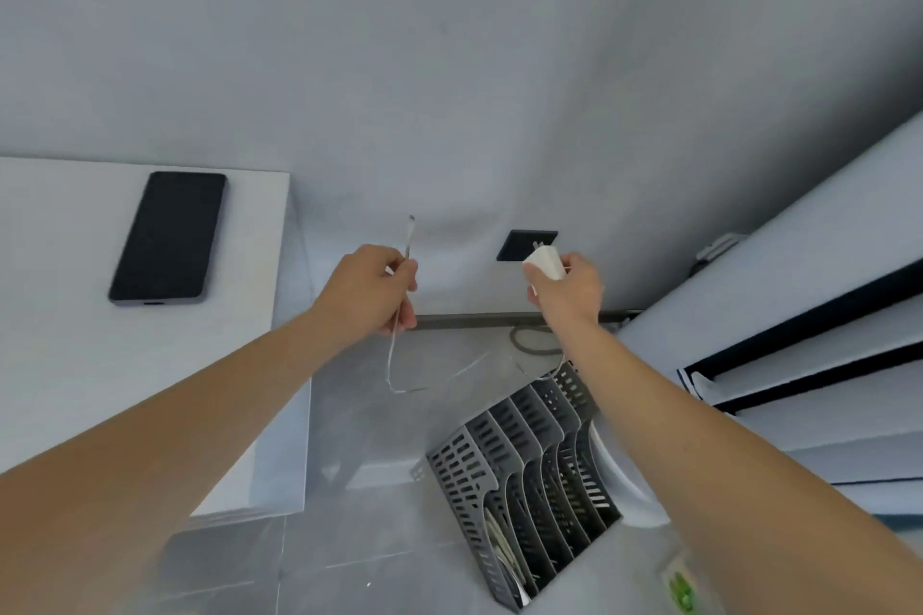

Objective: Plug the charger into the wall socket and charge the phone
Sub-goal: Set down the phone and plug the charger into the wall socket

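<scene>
The right hand (569,287) pinches the white charger (543,261) in its fingers, prongs just short of the dark wall socket (519,246); the left hand (372,290) has its fingers closed around the thin white cable (394,365), whose plug end pokes up above the fist. The phone (167,237) lies face up near the tabletop's (60,365) far right corner; a grey slotted file rack (524,479) stands on the floor below.

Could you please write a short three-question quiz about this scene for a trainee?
1. True or false: the white charger block is already seated in the black wall socket.
2. Which hand grips the thin white cable? A) left hand B) right hand
3. Where does the dark flat phone lie?

Key: 1. false, its prongs are just short of the socket. 2. A. 3. Face up on the white table, unconnected.
</scene>
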Action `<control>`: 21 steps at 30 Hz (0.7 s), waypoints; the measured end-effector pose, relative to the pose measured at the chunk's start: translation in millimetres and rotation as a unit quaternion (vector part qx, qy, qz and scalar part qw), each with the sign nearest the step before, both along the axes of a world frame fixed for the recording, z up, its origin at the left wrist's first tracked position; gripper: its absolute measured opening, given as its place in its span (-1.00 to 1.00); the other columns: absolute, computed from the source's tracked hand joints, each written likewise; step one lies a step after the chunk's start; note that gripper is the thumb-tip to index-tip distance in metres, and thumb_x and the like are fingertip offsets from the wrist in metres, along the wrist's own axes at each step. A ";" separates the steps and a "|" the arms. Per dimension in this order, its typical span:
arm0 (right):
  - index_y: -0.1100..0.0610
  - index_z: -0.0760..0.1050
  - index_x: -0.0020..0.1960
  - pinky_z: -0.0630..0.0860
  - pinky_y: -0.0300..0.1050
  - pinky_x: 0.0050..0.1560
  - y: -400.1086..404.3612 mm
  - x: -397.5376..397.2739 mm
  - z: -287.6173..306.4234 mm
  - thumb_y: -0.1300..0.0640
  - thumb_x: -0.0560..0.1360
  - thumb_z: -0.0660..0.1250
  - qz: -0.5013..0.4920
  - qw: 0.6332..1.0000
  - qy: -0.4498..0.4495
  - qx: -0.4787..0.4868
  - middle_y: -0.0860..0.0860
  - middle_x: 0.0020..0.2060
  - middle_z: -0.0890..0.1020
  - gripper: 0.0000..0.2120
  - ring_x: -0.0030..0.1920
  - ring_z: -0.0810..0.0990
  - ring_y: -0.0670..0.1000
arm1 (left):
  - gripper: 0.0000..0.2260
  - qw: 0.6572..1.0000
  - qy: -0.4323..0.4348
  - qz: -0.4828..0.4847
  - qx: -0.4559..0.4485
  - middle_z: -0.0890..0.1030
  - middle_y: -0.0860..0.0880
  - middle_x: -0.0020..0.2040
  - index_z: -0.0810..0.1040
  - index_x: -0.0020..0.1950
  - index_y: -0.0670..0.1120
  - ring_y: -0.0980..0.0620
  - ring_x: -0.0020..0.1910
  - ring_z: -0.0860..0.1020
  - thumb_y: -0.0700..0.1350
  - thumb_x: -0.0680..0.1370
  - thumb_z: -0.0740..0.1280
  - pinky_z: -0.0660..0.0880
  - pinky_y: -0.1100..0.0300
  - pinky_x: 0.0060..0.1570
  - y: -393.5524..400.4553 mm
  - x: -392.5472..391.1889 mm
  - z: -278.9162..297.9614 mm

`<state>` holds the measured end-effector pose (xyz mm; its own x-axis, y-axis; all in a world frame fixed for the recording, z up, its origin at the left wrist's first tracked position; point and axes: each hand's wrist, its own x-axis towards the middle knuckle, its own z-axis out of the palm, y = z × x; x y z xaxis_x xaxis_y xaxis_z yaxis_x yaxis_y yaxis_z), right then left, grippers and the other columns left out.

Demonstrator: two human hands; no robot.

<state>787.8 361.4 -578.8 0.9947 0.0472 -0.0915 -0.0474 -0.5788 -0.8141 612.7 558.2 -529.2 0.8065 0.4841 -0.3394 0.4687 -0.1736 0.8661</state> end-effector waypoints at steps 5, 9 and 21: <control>0.12 0.56 0.06 0.73 0.15 -0.09 5.2 28.1 -48.5 0.03 0.48 0.53 0.016 0.998 -0.034 -0.053 0.14 -0.06 0.71 -0.74 -0.12 0.74 0.16 | -0.72 0.991 0.021 -0.107 0.082 0.74 -0.10 -0.42 0.57 -0.11 -0.19 0.01 -0.52 0.67 -0.08 0.68 0.21 0.56 0.26 -0.54 2.3 40.4 -31.7; 0.18 0.56 0.11 0.72 0.20 -0.03 12.7 48.2 -74.4 -0.01 0.50 0.53 0.024 0.996 -0.063 -0.063 0.17 0.01 0.69 -0.67 -0.04 0.73 0.21 | -0.75 0.977 0.032 -0.154 0.144 0.74 -0.06 -0.43 0.57 -0.08 -0.16 0.04 -0.52 0.67 -0.07 0.68 0.20 0.53 0.28 -0.56 8.7 59.7 -48.1; 0.22 0.53 0.14 0.71 0.24 0.00 17.3 65.5 -109.6 0.01 0.56 0.50 0.018 0.994 -0.090 -0.056 0.18 0.04 0.64 -0.68 0.03 0.66 0.19 | -0.75 0.971 0.058 -0.185 0.140 0.75 -0.10 -0.40 0.55 -0.04 -0.17 0.04 -0.50 0.69 -0.10 0.72 0.17 0.52 0.30 -0.56 13.5 72.7 -53.0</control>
<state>853.3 378.8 -688.4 0.9933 0.0826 0.0805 0.1151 -0.6651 -0.7378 685.5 571.7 -582.2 0.9065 0.2555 -0.3362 0.4221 -0.5692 0.7056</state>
